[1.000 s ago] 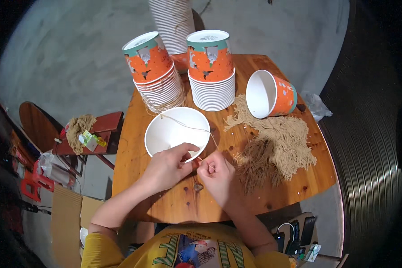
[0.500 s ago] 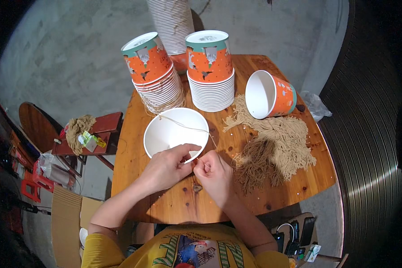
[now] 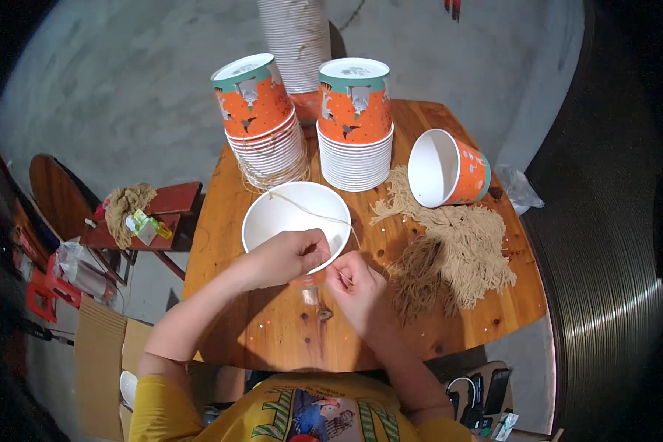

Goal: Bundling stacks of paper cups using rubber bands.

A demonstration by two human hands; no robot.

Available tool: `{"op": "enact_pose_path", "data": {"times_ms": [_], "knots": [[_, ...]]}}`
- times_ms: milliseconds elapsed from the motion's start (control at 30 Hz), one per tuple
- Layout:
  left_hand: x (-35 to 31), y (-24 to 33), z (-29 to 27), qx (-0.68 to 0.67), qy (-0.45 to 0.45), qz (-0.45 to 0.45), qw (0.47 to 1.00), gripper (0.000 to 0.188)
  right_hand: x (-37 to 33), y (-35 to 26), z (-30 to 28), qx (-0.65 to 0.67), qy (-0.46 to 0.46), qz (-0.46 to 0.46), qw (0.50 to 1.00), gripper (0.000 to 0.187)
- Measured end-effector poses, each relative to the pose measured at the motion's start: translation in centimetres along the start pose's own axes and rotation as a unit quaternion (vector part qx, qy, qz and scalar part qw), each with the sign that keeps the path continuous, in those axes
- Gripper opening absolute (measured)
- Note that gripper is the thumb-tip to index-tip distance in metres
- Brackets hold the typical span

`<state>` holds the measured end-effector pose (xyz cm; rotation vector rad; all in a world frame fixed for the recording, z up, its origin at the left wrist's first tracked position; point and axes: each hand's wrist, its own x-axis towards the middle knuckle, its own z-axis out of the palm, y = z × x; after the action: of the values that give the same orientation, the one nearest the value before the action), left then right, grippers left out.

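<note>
A white-lined paper bucket (image 3: 291, 210) stands mouth-up at the table's near middle. A thin beige string (image 3: 313, 212) crosses its opening from the far left of the rim and drops over the right side toward my right hand. My left hand (image 3: 291, 258) is at the near rim, its fingers curled in a pinch; what lies between them is hidden. Close beside it on the right, just outside the rim, my right hand (image 3: 356, 283) is closed, pinching the string between thumb and fingers.
Behind are two inverted stacks of orange paper buckets, the left stack (image 3: 265, 151) looped with string, the right stack (image 3: 355, 155) plain. A taller stack (image 3: 296, 44) rises beyond. At right, a tipped bucket (image 3: 438, 168) lies against a heap of beige strings (image 3: 468, 247) on the wooden table (image 3: 272, 331).
My left hand has lifted off the near rim, fingers curling into a pinch, uncovering the bucket's lower front. My right hand stays closed near the rim. The view has shifted slightly.
</note>
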<state>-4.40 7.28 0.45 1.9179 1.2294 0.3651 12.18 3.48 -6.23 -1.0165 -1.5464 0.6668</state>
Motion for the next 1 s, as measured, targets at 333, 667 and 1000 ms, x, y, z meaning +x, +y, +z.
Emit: {"op": "enact_pose_path", "data": {"times_ms": [333, 667, 1000], "knots": [[0.8, 0.3, 0.6, -0.34, 0.088, 0.023, 0.936, 0.013, 2.4, -0.3, -4.2, -0.13, -0.137, -0.234, 0.954, 0.009], [0.8, -0.3, 1.2, -0.256, 0.012, 0.024, 0.966, 0.012, 7.1, -3.0, -5.0, -0.005, -0.271, -0.038, 0.962, 0.011], [0.9, -0.5, 1.0, -0.268, -0.01, 0.009, 0.963, 0.013, 7.3, -0.2, -3.8, -0.185, -0.106, -0.24, 0.947, 0.013]]}}
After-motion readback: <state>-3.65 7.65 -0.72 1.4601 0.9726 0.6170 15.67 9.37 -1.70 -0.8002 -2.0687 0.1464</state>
